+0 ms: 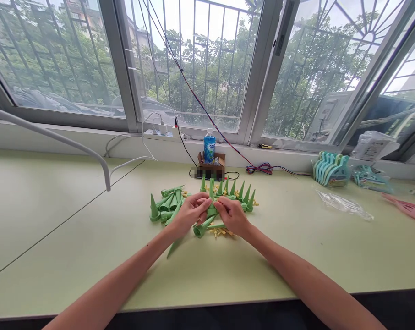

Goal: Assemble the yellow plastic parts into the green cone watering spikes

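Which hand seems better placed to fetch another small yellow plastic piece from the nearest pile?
Right, probably: the small yellow plastic pieces lie close beside the right hand, while the left hand sits farther off.

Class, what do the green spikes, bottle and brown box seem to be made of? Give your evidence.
Green spikes: probably rigid satin plastic; even colour, ribbed collars. Bottle: likely smooth, clear plastic; blue shows around the label. Brown box: apparently matt cardboard, judging by its thin flaps.
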`<state>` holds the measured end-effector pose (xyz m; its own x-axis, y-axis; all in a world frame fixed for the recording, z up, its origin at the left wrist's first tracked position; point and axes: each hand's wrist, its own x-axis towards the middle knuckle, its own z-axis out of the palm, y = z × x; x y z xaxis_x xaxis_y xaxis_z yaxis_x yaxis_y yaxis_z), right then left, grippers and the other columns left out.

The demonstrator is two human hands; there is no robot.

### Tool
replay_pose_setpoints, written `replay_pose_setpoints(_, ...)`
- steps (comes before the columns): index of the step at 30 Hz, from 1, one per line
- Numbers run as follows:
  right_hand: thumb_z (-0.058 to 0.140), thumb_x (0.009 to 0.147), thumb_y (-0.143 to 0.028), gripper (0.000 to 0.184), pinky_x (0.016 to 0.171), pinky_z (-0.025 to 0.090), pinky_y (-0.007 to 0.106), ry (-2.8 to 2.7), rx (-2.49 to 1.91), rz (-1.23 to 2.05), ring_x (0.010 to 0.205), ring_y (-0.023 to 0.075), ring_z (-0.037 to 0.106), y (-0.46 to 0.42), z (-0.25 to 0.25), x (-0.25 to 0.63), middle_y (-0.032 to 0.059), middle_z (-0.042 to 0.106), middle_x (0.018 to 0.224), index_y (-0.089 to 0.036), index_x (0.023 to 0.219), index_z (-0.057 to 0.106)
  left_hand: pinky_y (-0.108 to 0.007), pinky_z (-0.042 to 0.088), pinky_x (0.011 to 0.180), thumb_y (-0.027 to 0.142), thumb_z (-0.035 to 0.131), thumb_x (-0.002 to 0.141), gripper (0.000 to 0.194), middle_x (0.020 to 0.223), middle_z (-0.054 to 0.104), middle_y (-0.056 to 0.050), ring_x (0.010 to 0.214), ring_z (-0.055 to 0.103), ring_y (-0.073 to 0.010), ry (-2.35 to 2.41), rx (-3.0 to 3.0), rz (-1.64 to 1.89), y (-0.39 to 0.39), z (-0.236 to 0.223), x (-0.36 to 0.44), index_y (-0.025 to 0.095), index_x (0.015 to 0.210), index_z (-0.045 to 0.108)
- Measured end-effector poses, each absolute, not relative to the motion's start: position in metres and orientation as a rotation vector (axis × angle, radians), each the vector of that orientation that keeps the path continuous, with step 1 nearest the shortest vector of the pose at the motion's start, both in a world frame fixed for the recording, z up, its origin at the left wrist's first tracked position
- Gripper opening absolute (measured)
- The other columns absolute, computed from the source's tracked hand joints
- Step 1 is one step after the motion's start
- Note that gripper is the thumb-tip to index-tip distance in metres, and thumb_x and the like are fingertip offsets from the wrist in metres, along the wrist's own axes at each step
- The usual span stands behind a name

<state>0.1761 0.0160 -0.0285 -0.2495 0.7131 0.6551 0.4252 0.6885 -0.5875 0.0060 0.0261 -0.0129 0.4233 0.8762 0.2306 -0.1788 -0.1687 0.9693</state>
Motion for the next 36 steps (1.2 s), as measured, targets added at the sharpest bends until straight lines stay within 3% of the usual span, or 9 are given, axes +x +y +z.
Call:
replay_pose_setpoints(12,0.043,0.098,-0.034,0.038,0.050,0.021,0.024,-1.957,-0.888,0.168,0.050,0.0092,0.021,0.017,-0.032,0.177,-0.0069,0.027,0.056,-0.021,0.066,0.027,-0.017,0.026,0.035,0.054,0.072,0.075,0.042,0.046,0.042,0.009,0.038,0.035,-0.0047,0.719,1.404,0.976,0.027,-0.012,0.005,0.015,0.086,0.058)
replay_pose_setpoints(19,0.048,0.095,-0.036,0.037,0.048,0.023,0.022,-1.988,-0.921,0.053,0.047,0.0083,0.023,0.012,-0.028,0.176,-0.0072,0.033,0.052,-0.021,0.064,0.033,-0.019,0.031,0.042,0.056,0.063,0.083,0.043,0.052,0.044,0.006,0.043,0.038,-0.0058,0.678,1.479,0.948,0.026,-0.013,0.008,0.015,0.071,0.056)
replay_pose_setpoints(24,0.052,0.091,-0.036,0.037,0.048,0.023,0.022,-2.006,-0.897,-0.010,0.047,0.0081,0.023,0.009,-0.024,0.173,-0.0072,0.034,0.050,-0.021,0.063,0.032,-0.019,0.026,0.044,0.056,0.059,0.085,0.047,0.058,0.044,0.004,0.048,0.031,-0.0051,0.619,1.479,0.873,0.025,-0.013,0.006,0.015,0.065,0.049)
replay_pose_setpoints(36,0.051,0.090,-0.029,0.034,0.048,0.023,0.022,-2.083,-0.837,0.134,0.048,0.0080,0.024,0.008,-0.021,0.176,-0.0078,0.031,0.052,-0.022,0.064,0.029,-0.020,0.025,0.043,0.053,0.055,0.089,0.043,0.058,0.037,0.005,0.048,0.026,-0.0056,0.566,1.485,0.845,0.030,-0.021,0.005,0.016,0.068,0.053)
